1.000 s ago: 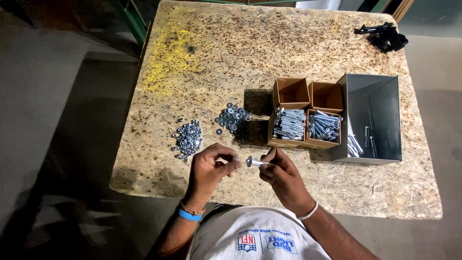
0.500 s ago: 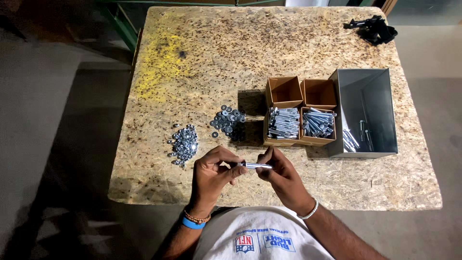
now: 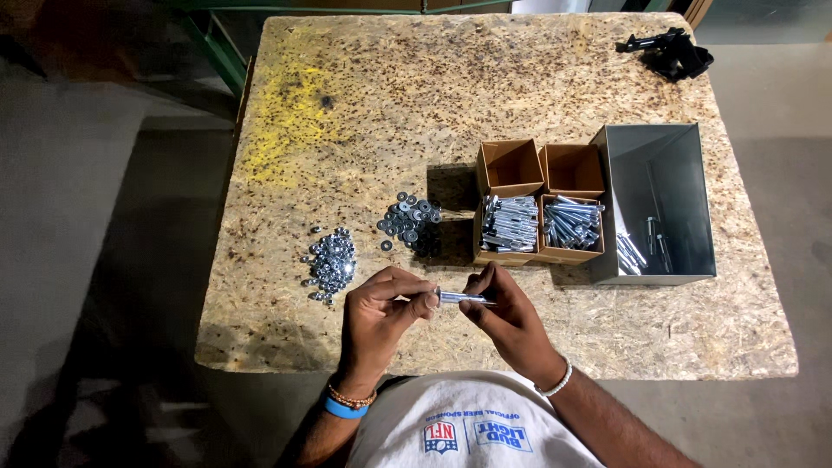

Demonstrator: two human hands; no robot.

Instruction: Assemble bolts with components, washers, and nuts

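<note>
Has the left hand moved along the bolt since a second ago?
Yes. The left hand has closed in toward the right hand along the bolt; against the nut pile, it sits further right.

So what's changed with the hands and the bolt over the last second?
The left hand has closed in on the bolt, its fingertips now at the bolt's end where a gap showed before. The right hand keeps holding the bolt level. The piles and boxes have not moved.
</note>
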